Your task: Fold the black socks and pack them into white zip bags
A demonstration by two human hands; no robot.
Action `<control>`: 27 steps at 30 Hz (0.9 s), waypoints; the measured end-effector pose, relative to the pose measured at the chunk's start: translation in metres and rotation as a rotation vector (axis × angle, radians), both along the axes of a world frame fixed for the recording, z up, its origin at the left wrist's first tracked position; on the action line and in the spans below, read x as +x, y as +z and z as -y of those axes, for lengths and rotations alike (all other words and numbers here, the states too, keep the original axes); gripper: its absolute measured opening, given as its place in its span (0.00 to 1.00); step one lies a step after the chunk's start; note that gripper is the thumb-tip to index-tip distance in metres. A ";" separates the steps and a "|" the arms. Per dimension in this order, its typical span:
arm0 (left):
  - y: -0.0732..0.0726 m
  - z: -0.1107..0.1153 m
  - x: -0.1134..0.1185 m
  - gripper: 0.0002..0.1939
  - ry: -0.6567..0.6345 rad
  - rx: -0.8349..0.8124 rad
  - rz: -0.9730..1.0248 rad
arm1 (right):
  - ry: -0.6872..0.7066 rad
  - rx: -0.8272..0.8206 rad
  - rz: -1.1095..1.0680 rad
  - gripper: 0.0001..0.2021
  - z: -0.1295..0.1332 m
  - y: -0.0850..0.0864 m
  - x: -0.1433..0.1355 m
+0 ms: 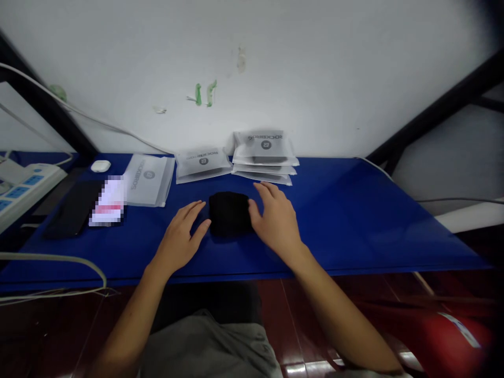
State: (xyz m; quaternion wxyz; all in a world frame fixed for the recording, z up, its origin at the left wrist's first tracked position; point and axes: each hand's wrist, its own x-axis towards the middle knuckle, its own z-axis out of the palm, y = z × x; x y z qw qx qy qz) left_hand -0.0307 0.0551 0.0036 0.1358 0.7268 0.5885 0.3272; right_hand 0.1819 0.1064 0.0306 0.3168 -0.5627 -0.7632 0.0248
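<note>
A black, soft-looking folded bundle (229,214) lies on the blue table between my hands; I cannot make out what kind of item it is. To its left, my left hand (182,236) rests with thumb and fingers apart and nothing in it. On the other side, my right hand (277,218) is open too, its thumb at the bundle's right edge. Whether that thumb touches the bundle I cannot tell. Behind the bundle stands a stack of frosted zip bags (265,155) with printed lettering, next to a single frosted bag (202,164).
Another frosted bag (149,181) lies at the left, beside a phone with a lit, blurred screen (108,202) and a black phone-like slab (73,210). A white earbud case (101,166) sits behind them. A power strip (29,186) and a loose cable (59,256) occupy the left edge.
</note>
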 end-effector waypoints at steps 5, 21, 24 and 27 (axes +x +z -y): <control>-0.011 -0.003 -0.008 0.21 0.129 0.006 -0.120 | 0.061 -0.101 0.066 0.28 0.001 -0.016 -0.044; -0.024 -0.001 -0.016 0.21 0.159 0.008 -0.263 | 0.498 -0.344 0.334 0.30 -0.029 -0.018 -0.027; -0.024 -0.001 -0.016 0.21 0.154 0.005 -0.250 | 0.325 -0.336 0.306 0.31 -0.021 -0.003 -0.034; -0.024 -0.001 -0.016 0.20 0.152 0.004 -0.238 | 0.126 -0.323 0.245 0.35 -0.004 0.002 -0.048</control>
